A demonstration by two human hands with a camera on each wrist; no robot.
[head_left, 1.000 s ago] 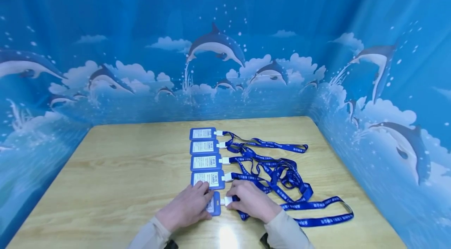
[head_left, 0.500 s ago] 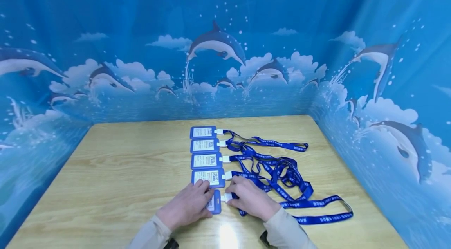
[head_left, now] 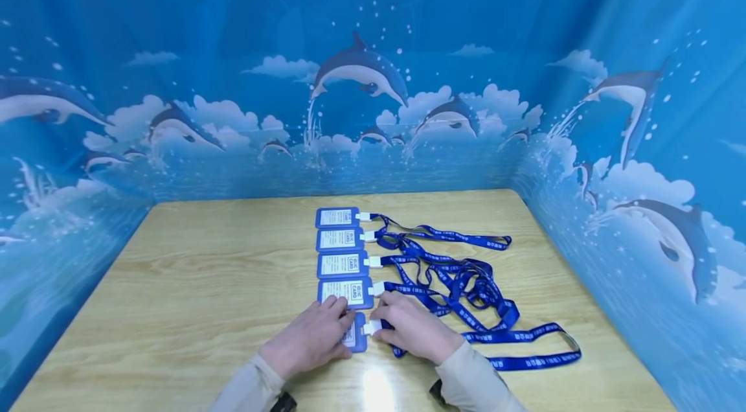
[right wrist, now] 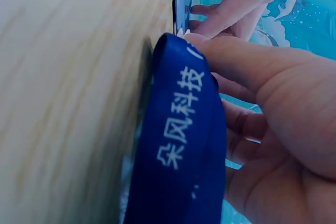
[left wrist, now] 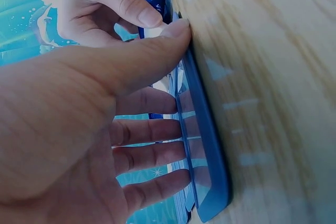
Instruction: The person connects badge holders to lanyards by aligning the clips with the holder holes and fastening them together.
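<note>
In the head view, my left hand (head_left: 311, 336) lies over the nearest blue ID badge holder (head_left: 359, 342), covering its left part. Its fingers are fairly straight and press on the clear face, and the thumb rests at one edge, as the left wrist view shows. With thumb and fingers, my right hand (head_left: 410, 326) pinches the white lanyard clip (head_left: 373, 328). The clip overlaps the slotted right end of the holder. From that clip runs a blue lanyard (right wrist: 181, 124) with white lettering, passing beneath the right hand.
Several more badge holders (head_left: 346, 293) lie in a column farther back, each with a white clip attached on its right. Their blue lanyards (head_left: 480, 295) sprawl in a tangle to the right. A wood-grain table (head_left: 204, 282) meets a dolphin-print curtain (head_left: 245, 43) behind and at the sides.
The white clip in my right hand has shifted slightly left and now overlaps the end of the nearest badge holder, where a small gap showed before. My left hand has stayed in place.
</note>
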